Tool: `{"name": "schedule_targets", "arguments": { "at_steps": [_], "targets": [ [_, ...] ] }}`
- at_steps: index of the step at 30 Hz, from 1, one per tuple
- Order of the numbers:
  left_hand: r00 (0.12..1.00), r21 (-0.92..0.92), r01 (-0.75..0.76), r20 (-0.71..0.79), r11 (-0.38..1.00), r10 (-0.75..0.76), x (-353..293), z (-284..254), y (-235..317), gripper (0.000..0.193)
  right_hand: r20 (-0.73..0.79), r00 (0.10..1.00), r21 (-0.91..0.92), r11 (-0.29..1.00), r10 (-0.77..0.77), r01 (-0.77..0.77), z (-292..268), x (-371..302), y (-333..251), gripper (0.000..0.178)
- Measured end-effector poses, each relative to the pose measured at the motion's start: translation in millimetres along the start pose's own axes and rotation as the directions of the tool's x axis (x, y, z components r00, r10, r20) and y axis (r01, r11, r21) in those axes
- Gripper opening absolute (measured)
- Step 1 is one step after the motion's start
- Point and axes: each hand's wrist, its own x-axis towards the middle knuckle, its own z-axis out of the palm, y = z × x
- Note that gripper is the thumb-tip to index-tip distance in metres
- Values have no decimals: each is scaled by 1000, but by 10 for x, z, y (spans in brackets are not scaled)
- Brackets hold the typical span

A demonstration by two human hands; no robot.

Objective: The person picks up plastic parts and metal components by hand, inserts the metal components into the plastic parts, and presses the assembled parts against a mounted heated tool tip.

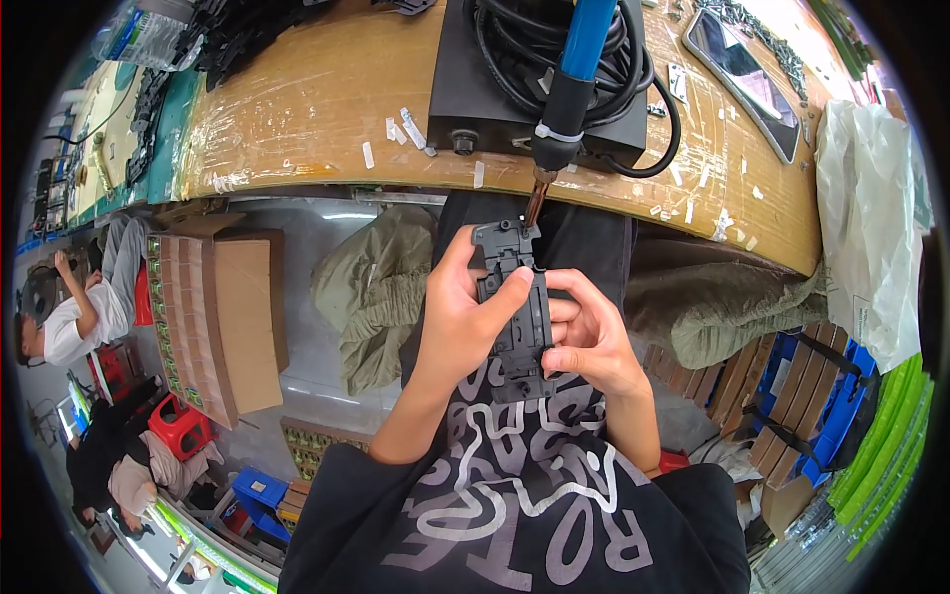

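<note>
A long black moulded plastic part [520, 337] is held in front of my chest by both hands. My left hand [463, 322] grips its left side, thumb laid across the upper face. My right hand [594, 337] holds the right edge, its thumb pressed near the lower half and the fingers curled behind. At the top end of the part, a blue-handled tool [559, 129] with a black collar and a copper-coloured metal tip points down. Its tip overlaps the part's upper right corner; whether they touch I cannot tell.
Beyond my hands, the tape-covered bench [317, 109] carries a black box [465, 109] with a coiled cable [633, 89], a phone [747, 84] and paper scraps. A plastic bag [866, 228] hangs at right. Cartons [247, 327] stand at left; people sit farther off.
</note>
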Motion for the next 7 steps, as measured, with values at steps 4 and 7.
{"name": "schedule_targets", "arguments": {
  "at_steps": [4,7],
  "targets": [
    [1000,-1,30,3,1000,-30,-9,-21,3,24,0,1000,-8,1000,14,-14,1,7,-4,57],
    [999,102,-36,22,994,34,-9,-33,-131,25,-76,997,-33,999,32,-34,-32,-5,25,64]
  ]
}}
